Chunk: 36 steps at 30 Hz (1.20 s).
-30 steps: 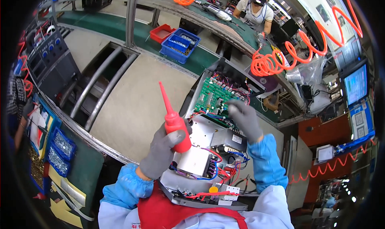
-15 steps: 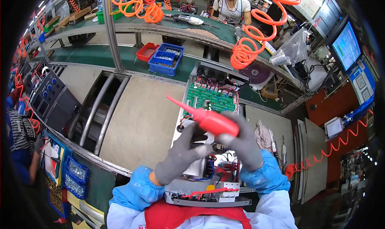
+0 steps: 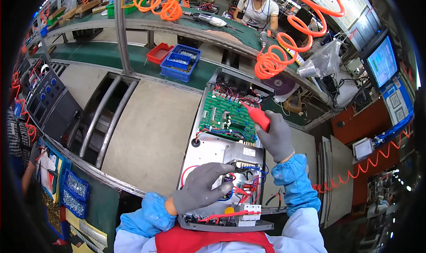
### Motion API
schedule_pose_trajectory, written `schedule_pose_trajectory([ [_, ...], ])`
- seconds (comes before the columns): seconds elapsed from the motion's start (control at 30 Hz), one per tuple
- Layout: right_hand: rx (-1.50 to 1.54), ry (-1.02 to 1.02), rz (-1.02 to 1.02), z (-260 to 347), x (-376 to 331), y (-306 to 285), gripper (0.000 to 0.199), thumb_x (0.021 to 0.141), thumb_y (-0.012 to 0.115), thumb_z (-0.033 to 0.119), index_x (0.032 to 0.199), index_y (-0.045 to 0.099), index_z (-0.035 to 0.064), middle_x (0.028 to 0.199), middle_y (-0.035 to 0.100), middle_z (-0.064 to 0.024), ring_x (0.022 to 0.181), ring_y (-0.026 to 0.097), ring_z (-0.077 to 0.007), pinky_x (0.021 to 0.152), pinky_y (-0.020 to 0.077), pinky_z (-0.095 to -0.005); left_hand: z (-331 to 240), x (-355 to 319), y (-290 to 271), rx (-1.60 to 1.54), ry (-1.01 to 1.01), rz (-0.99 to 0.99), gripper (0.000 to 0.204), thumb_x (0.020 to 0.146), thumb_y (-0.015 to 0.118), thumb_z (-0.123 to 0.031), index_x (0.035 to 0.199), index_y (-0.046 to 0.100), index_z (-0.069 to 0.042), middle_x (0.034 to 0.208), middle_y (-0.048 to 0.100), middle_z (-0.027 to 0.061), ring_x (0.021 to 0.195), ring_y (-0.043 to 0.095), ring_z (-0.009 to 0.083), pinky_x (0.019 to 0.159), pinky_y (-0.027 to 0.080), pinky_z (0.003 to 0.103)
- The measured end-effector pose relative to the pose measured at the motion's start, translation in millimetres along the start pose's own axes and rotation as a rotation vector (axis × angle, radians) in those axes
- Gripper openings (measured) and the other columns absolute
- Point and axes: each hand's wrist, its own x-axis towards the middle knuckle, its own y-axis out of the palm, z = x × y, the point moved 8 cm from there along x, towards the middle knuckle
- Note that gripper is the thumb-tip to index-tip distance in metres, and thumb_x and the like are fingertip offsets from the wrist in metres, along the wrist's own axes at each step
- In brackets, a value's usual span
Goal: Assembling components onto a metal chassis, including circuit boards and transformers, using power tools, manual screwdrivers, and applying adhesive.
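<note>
My right hand [image 3: 276, 137], in a grey glove, is closed round a red squeeze bottle [image 3: 261, 119]. Its thin nozzle slants up and left over the far right part of a green circuit board [image 3: 224, 115]. That board lies in an open metal chassis [image 3: 208, 153] in front of me. My left hand [image 3: 204, 186], gloved too, hovers over the chassis's near half, thumb and fingers apart. Its fingertips are close to red and blue wires [image 3: 248, 188] and a grey metal box [image 3: 244, 154]; whether they touch anything I cannot tell.
Left of the chassis lies a flat conveyor plate [image 3: 148, 133], then metal rollers [image 3: 104, 115]. Blue bins [image 3: 177, 69] of small parts stand beyond. Pliers [image 3: 278, 199] lie right of the chassis. Orange coiled hoses [image 3: 275, 62] hang overhead. Another person [image 3: 257, 11] sits across the bench.
Both hands were together at the raised bottle. My right hand has since carried it right and away from me, nozzle over the board; my left hand has dropped toward the near wires.
</note>
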Motion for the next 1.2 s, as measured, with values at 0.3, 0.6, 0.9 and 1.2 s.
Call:
schedule_pose_trajectory([
  [0.3, -0.007, 0.004, 0.037, -7, -1, 21, 0.045, 0.074, 0.077, 0.018, 0.112, 0.057, 0.0045, 0.095, 0.062, -0.0158, 0.085, 0.064, -0.0353, 0.07, 0.0518, -0.043, 0, -1, -2, 0.034, 0.008, -0.015, 0.031, 0.082, 0.071, -0.014, 0.11, 0.064, -0.004, 0.099, 0.068, 0.015, 0.086, 0.067, 0.0295, 0.073, 0.053, 0.038],
  [0.6, -0.009, 0.016, 0.065, -12, -1, 30, 0.041, 0.078, 0.075, 0.019, 0.112, 0.058, 0.0045, 0.097, 0.063, -0.016, 0.087, 0.064, -0.036, 0.071, 0.0511, -0.0442, 0, -2, -3, 0.024, 0.019, -0.038, 0.031, 0.082, 0.072, -0.014, 0.11, 0.065, -0.004, 0.095, 0.068, 0.014, 0.083, 0.067, 0.0283, 0.07, 0.052, 0.037],
  [0.9, -0.004, 0.027, 0.057, -8, 2, 31, 0.039, 0.078, 0.074, 0.018, 0.11, 0.059, 0.0045, 0.097, 0.063, -0.0161, 0.085, 0.064, -0.0359, 0.071, 0.0515, -0.044, 3, -4, -3, 0.029, 0.02, -0.045, 0.032, 0.082, 0.072, -0.016, 0.111, 0.065, -0.005, 0.095, 0.068, 0.0133, 0.083, 0.066, 0.0283, 0.07, 0.052, 0.038],
  [1.2, 0.008, -0.009, 0.009, -5, 1, 27, 0.035, 0.077, 0.075, 0.016, 0.107, 0.06, 0.0053, 0.091, 0.063, -0.0155, 0.08, 0.064, -0.0351, 0.067, 0.0511, -0.0425, 2, -3, -3, 0.034, 0.019, -0.053, 0.031, 0.082, 0.072, -0.015, 0.111, 0.065, -0.006, 0.093, 0.067, 0.0125, 0.082, 0.065, 0.0276, 0.069, 0.051, 0.037],
])
